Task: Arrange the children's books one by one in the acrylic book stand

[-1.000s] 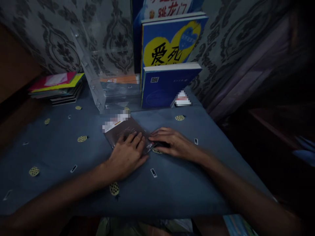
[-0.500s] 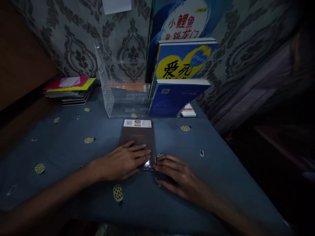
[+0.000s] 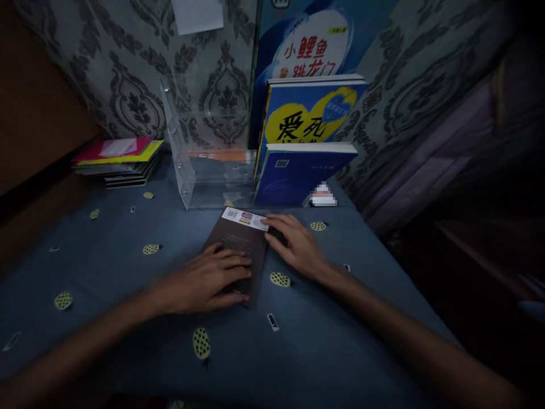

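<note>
A dark brown book (image 3: 242,241) with a white barcode strip along its far edge lies flat on the blue tablecloth, turned at a slant. My left hand (image 3: 208,278) rests on its lower left part, palm down with the fingers stretched out. At the book's far right corner is my right hand (image 3: 296,244), fingers apart, its fingertips touching the end of the white strip. Just beyond the book stands a clear acrylic book rack (image 3: 183,176). Its right side holds upright books, the front one a blue book (image 3: 302,176).
Behind the blue book are a blue-and-yellow book (image 3: 298,116) and a taller picture book (image 3: 315,42). A stack of thin books (image 3: 119,156) lies at the back left. The patterned tablecloth (image 3: 323,341) covers the table up to the papered wall (image 3: 136,96).
The brown book has turned clockwise, its far end swinging right. My right hand has moved from its near right corner up to its far right corner; my left hand stays on it.
</note>
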The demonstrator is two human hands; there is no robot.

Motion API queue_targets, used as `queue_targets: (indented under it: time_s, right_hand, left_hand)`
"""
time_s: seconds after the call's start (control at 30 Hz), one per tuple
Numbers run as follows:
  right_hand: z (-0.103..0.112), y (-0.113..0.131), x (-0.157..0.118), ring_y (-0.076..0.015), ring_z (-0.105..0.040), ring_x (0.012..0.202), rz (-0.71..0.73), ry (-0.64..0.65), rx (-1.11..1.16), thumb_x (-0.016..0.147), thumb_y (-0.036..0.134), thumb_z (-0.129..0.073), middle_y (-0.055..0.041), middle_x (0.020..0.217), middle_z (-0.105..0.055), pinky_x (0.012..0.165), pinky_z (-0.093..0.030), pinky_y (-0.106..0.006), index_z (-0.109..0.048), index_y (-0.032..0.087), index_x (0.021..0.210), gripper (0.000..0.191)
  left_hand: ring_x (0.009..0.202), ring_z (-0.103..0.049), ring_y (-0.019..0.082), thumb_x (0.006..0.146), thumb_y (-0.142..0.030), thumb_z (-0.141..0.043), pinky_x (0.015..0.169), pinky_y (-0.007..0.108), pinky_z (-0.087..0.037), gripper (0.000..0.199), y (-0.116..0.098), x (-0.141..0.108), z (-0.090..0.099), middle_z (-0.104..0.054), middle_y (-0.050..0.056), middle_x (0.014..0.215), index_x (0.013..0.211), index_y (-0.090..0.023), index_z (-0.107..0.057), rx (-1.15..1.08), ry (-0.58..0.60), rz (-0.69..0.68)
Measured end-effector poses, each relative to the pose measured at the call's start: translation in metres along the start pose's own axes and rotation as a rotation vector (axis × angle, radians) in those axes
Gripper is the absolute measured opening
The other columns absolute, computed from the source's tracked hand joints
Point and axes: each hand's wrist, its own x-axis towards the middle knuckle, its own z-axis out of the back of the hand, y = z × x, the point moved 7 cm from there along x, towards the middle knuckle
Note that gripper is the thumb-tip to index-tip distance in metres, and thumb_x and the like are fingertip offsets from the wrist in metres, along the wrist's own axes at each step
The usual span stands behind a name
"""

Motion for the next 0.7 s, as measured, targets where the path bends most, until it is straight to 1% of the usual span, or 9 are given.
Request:
queue_targets:
  time_s: [0.07, 0.13, 0.23, 0.3, 0.33, 0.43, 0.53, 0.6, 0.7]
  right_hand:
    - [-0.006, -0.017, 0.011, -0.0296, -0.064, 0.112, -0.042, 0.009, -0.043, 0.096, 0.022, -0.053, -0.0131, 0.119, -0.072, 0.098, -0.052, -0.052, -0.068, 0.018, 0.121, 0.03]
    - [-0.01, -0.024, 0.014, -0.0289, -0.065, 0.106, -0.059, 0.02, -0.056, 0.096, 0.024, -0.053, -0.0117, 0.113, -0.073, 0.095, -0.052, -0.051, -0.069, 0.019, 0.119, 0.029]
    - [-0.007, -0.019, 0.004, -0.0267, -0.067, 0.094, -0.096, 0.017, -0.045, 0.096, 0.027, -0.052, -0.0103, 0.1, -0.074, 0.087, -0.054, -0.045, -0.071, 0.019, 0.114, 0.027]
    - [-0.004, -0.013, -0.006, -0.0246, -0.067, 0.086, -0.125, 0.017, -0.007, 0.097, 0.027, -0.052, -0.0088, 0.093, -0.074, 0.079, -0.055, -0.041, -0.073, 0.019, 0.111, 0.026]
    - [-0.003, -0.009, -0.012, -0.0234, -0.067, 0.082, -0.141, 0.012, 0.024, 0.097, 0.028, -0.052, -0.0082, 0.091, -0.074, 0.074, -0.055, -0.038, -0.073, 0.019, 0.109, 0.026]
    - [-0.002, -0.005, -0.029, -0.0205, -0.069, 0.074, -0.216, -0.011, 0.175, 0.096, 0.03, -0.053, -0.0069, 0.091, -0.076, 0.064, -0.055, -0.033, -0.075, 0.02, 0.105, 0.026]
    - [-0.005, -0.005, -0.04, -0.019, -0.07, 0.071, -0.295, -0.036, 0.329, 0.095, 0.033, -0.054, -0.0055, 0.09, -0.077, 0.061, -0.057, -0.031, -0.076, 0.02, 0.103, 0.026]
    - [-0.006, -0.007, -0.042, -0.017, -0.068, 0.065, -0.331, -0.044, 0.378, 0.095, 0.034, -0.054, -0.0045, 0.084, -0.077, 0.059, -0.056, -0.029, -0.076, 0.019, 0.103, 0.028]
    - [-0.002, -0.01, -0.042, -0.014, -0.064, 0.057, -0.361, -0.087, 0.378, 0.094, 0.036, -0.055, -0.0035, 0.079, -0.075, 0.053, -0.051, -0.026, -0.076, 0.018, 0.104, 0.029]
  left_hand:
    - [0.138, -0.051, 0.026, 0.098, -0.041, -0.06, 0.119, 0.055, -0.032, 0.045, 0.0, 0.002, -0.006, -0.055, 0.013, 0.148, 0.138, -0.021, -0.056, 0.031, -0.041, 0.048]
    - [0.136, -0.052, 0.027, 0.097, -0.043, -0.06, 0.118, 0.055, -0.033, 0.048, -0.001, 0.003, -0.01, -0.056, 0.013, 0.147, 0.139, -0.02, -0.054, 0.048, -0.058, 0.062]
    - [0.119, -0.061, 0.024, 0.098, -0.042, -0.058, 0.111, 0.049, -0.041, 0.036, -0.002, 0.004, -0.007, -0.066, 0.009, 0.128, 0.128, -0.021, -0.062, 0.018, -0.058, 0.082]
    - [0.107, -0.063, 0.023, 0.098, -0.042, -0.059, 0.101, 0.044, -0.048, 0.03, -0.001, 0.005, -0.003, -0.069, 0.006, 0.113, 0.117, -0.02, -0.066, 0.019, -0.062, 0.133]
    - [0.105, -0.062, 0.023, 0.097, -0.044, -0.06, 0.096, 0.043, -0.05, 0.031, -0.001, 0.007, -0.002, -0.068, 0.006, 0.11, 0.115, -0.019, -0.066, 0.043, -0.066, 0.166]
    - [0.11, -0.058, 0.029, 0.095, -0.048, -0.061, 0.093, 0.048, -0.051, 0.042, -0.005, 0.012, -0.002, -0.063, 0.011, 0.118, 0.122, -0.016, -0.061, 0.184, -0.066, 0.242]
    - [0.113, -0.055, 0.033, 0.096, -0.044, -0.058, 0.093, 0.052, -0.051, 0.043, -0.011, 0.02, -0.01, -0.061, 0.016, 0.121, 0.126, -0.013, -0.058, 0.316, -0.04, 0.295]
    - [0.111, -0.056, 0.033, 0.098, -0.039, -0.056, 0.091, 0.05, -0.052, 0.039, -0.014, 0.023, -0.015, -0.062, 0.017, 0.12, 0.125, -0.011, -0.059, 0.374, -0.03, 0.327]
    - [0.112, -0.059, 0.032, 0.099, -0.035, -0.052, 0.088, 0.046, -0.054, 0.037, -0.017, 0.027, -0.019, -0.064, 0.019, 0.121, 0.126, -0.009, -0.061, 0.428, -0.026, 0.34]
